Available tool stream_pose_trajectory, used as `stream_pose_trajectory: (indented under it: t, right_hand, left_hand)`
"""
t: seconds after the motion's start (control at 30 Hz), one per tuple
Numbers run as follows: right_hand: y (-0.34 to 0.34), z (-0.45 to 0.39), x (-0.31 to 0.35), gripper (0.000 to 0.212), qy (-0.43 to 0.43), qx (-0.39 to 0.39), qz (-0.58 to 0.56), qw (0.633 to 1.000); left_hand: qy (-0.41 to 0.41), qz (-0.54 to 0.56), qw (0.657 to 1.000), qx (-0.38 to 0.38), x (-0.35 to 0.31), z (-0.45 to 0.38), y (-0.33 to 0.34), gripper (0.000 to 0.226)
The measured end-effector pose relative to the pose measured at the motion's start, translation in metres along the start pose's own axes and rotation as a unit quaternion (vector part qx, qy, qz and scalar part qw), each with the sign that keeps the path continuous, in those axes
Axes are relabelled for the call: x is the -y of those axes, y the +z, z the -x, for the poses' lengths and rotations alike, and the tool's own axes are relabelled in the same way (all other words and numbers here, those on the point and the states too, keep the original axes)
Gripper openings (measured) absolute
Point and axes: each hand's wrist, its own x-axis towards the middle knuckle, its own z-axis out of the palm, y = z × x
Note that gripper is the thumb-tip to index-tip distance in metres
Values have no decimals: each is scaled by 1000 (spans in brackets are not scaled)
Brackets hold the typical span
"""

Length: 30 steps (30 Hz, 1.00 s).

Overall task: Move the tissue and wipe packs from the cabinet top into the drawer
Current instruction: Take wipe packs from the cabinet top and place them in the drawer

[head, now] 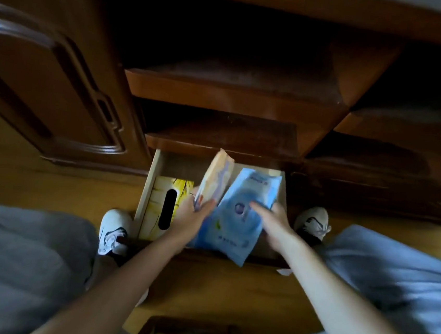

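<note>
The drawer (148,186) is pulled fully out of the dark wooden cabinet (58,90). A yellow tissue box (181,190) lies flat along its left wall, slot upward. The left hand (191,214) grips an orange-and-white pack (217,177), held on edge and tilted, probably to fit it into the narrow gap beside the box. The right hand (270,221) rests on a blue wipe pack (236,212) with fingers nearly straight, pressing it down; the near corner of this pack overhangs the drawer's front edge, so it likely needs pushing rearward. Two shoes (114,230) flank the drawer's front corners. A low wooden frame (196,333) stands on the floor (228,290) behind the arms.
</note>
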Motion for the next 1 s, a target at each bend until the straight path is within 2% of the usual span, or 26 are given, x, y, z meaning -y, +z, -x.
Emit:
stream_pose_trajectory:
  t: [0.07,0.13,0.27,0.37,0.43,0.5,0.57,0.6,0.67,0.73,0.8,0.93,0.97,1.0]
  right_hand:
    - [-11,-22,11,32,-39,-42,55,997]
    - [-17,-41,21,45,-60,-32,119,991]
    - [-17,-62,8,41,-39,-18,204,978]
    - [-16,-69,-10,57,1,-37,282,959]
    - [-17,-67,-22,86,8,-32,424,905]
    - [-13,-62,-35,109,-63,-48,561,824]
    - [-4,-60,-40,102,-172,-42,632,755]
    - [0,-62,-42,92,-196,3,659,726]
    - [8,-65,-47,82,-176,124,705,675]
    - [9,-64,-58,80,-102,201,749,623]
    - [1,-60,-69,76,-61,212,770,598]
    - [-4,-53,-66,61,-53,193,816,542]
    - [-2,-52,-64,57,-53,188,818,541]
    - [1,-50,-62,52,-57,185,806,560]
  left_hand:
    - [-12,-18,998,-62,5,-9,-8,34]
    - [-14,-19,996,-90,11,-14,-17,41]
    - [-6,-32,994,-105,18,-19,-30,47]
    - [4,-55,993,-108,24,-23,-32,49]
    - [7,-72,992,-105,28,-24,-32,49]
    - [21,-106,989,-98,31,-24,-31,47]
    - [40,-143,984,-96,35,-23,-29,46]
    - [47,-157,982,-93,36,-23,-27,49]
    - [52,-169,981,-74,38,-21,-24,56]
    - [44,-152,986,-51,39,-20,-23,61]
    - [26,-118,992,-30,37,-19,-22,67]
    - [-30,-73,997,-9,34,-19,-19,72]
    - [-32,-79,996,-7,33,-19,-18,73]
    - [-30,-88,996,-6,32,-17,-17,74]
